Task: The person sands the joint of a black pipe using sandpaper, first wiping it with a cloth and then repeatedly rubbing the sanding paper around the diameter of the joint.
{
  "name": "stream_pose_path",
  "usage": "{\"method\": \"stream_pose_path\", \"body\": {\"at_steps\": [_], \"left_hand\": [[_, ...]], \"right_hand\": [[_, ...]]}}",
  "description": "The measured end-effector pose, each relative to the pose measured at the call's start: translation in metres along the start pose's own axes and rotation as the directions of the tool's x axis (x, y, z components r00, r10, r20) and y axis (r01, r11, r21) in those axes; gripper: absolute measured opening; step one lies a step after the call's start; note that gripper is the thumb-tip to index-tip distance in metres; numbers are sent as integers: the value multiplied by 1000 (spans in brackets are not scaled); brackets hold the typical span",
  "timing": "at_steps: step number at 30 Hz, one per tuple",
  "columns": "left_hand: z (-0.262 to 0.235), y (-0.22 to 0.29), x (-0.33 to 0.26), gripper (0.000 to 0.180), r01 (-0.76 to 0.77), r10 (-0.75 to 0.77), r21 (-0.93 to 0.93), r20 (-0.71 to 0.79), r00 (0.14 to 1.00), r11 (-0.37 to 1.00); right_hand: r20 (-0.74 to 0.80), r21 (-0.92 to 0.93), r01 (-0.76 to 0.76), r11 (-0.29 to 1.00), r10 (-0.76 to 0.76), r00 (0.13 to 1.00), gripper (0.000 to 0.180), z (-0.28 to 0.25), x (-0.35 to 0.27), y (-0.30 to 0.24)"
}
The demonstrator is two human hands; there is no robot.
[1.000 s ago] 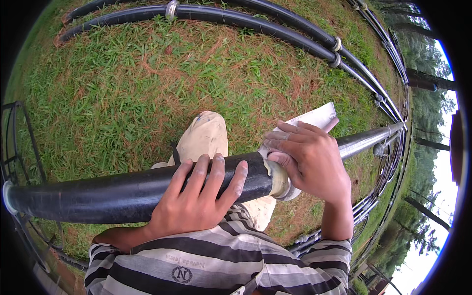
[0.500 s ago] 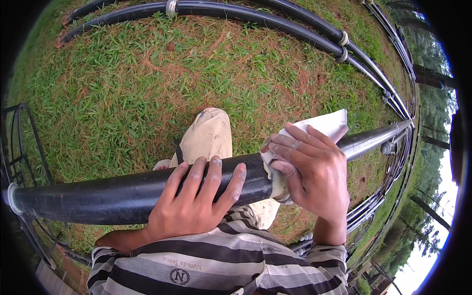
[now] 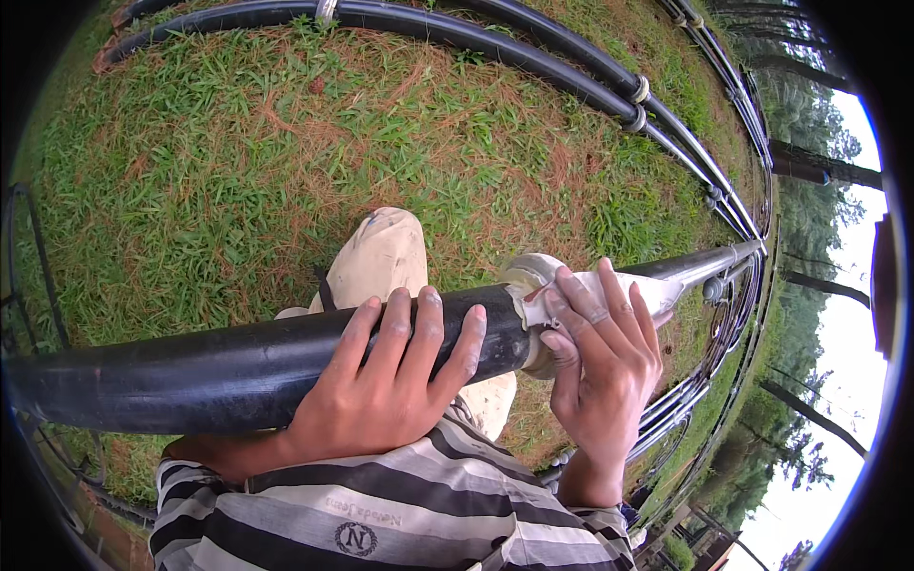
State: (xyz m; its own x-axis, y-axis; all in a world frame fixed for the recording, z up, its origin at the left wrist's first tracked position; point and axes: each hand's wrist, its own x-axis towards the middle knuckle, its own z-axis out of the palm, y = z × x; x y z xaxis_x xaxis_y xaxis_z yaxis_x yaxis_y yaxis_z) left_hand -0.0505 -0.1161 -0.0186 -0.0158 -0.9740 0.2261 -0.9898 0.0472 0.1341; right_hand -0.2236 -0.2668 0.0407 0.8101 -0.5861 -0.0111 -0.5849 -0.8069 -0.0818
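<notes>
A thick black pipe (image 3: 190, 366) runs across in front of me at waist height. My left hand (image 3: 386, 381) grips it from above, fingers wrapped over the top. At the pipe's right end sits a pale collar (image 3: 526, 276), joined to a thinner grey metal tube (image 3: 695, 265) leading away to the right. My right hand (image 3: 600, 366) presses a white cloth (image 3: 624, 285) around the joint just past the collar. Both hands are smudged with dirt.
Grass with brown patches (image 3: 286, 162) lies below. More black pipes (image 3: 533, 57) with pale couplings curve across the top and right. A boot or knee in beige fabric (image 3: 381, 257) shows under the pipe. Metal railings (image 3: 685, 419) run at the right; trees stand beyond.
My right hand has shifted with the white cloth from covering the collar to just right of it, so the pale collar now shows. My left hand keeps its grip on the black pipe.
</notes>
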Motion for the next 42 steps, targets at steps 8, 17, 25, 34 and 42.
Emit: {"method": "stream_pose_path", "body": {"at_steps": [8,17,25,34,42], "left_hand": [[0,-5,-6,36,-19,19,1,-26,999,1000],[-2,-4,-7,38,-6,6,-8,-6,1000,1000],[-3,-5,-3,37,-29,29,4,-14,999,1000],[-2,-6,-3,36,-48,48,12,13,999,999],[0,-3,-6,36,-28,28,8,6,1000,1000]], "right_hand": [[41,10,-23,1000,23,999,27,13,6,-16],[2,11,-83,997,83,997,28,24,15,-18],[-22,-23,-38,999,37,999,25,31,26,-12],[-23,2,-78,997,78,997,25,37,23,-9],[-54,26,-97,995,99,994,27,12,-2,-5]]}}
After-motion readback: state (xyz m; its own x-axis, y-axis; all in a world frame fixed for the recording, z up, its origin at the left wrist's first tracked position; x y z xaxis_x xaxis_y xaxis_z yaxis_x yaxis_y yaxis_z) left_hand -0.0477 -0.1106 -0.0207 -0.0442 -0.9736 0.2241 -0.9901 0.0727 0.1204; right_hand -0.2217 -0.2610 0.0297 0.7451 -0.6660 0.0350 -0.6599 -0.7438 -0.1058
